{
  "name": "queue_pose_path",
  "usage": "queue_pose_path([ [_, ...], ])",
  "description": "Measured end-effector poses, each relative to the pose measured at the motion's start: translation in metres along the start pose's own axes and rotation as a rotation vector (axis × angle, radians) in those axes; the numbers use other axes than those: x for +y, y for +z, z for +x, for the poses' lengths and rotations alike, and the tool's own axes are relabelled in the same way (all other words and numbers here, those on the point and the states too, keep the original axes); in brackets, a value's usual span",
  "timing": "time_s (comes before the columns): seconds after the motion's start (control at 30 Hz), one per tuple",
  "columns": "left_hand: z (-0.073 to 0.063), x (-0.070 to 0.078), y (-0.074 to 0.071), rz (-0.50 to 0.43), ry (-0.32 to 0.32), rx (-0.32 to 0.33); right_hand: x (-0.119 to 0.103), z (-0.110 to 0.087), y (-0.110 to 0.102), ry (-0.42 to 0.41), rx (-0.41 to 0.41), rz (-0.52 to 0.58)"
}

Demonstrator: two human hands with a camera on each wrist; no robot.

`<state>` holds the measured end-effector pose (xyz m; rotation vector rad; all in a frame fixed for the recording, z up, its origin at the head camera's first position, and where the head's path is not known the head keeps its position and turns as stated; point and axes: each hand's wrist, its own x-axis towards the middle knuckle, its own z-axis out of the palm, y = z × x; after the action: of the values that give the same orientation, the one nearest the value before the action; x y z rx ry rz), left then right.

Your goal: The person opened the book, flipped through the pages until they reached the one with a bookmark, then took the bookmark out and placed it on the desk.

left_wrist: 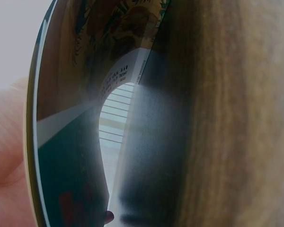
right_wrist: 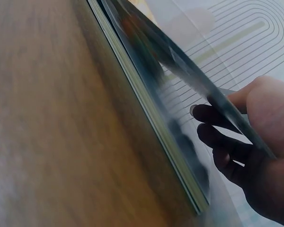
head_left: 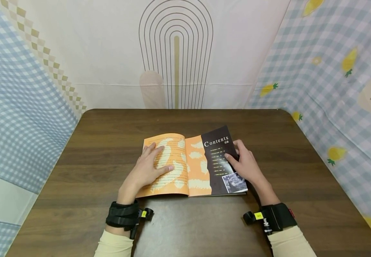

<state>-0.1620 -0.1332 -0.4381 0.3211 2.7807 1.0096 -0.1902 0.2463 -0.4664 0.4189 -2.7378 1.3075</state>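
Note:
A magazine or thin book (head_left: 198,185) lies spread on the brown table, an orange page with pale shapes on the left and a black "Contents" page (head_left: 216,162) on the right. My left hand (head_left: 143,171) rests on the orange left page with its fingers and thumb spread. In the left wrist view the left side's cover (left_wrist: 66,175) bows up from the table, and the palm (left_wrist: 7,137) shows behind it. My right hand (head_left: 246,162) pinches the Contents page's right edge, thumb on top, fingers (right_wrist: 217,142) underneath. That leaf tilts up from the page stack (right_wrist: 146,109).
The wooden table (head_left: 108,125) extends around the book on all sides. A white cloth with an arch pattern (head_left: 176,53) hangs behind it, with checked cloths at both sides. Each wrist carries a black strap (head_left: 122,215) with a small camera.

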Motion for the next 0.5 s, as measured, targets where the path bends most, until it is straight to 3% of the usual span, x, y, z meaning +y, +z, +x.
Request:
queue_pose_path([
  [0.5,0.0003,-0.001,-0.0001,-0.002,-0.001,-0.004,0.0005,0.0007,0.0002,0.013,-0.004,-0.005],
])
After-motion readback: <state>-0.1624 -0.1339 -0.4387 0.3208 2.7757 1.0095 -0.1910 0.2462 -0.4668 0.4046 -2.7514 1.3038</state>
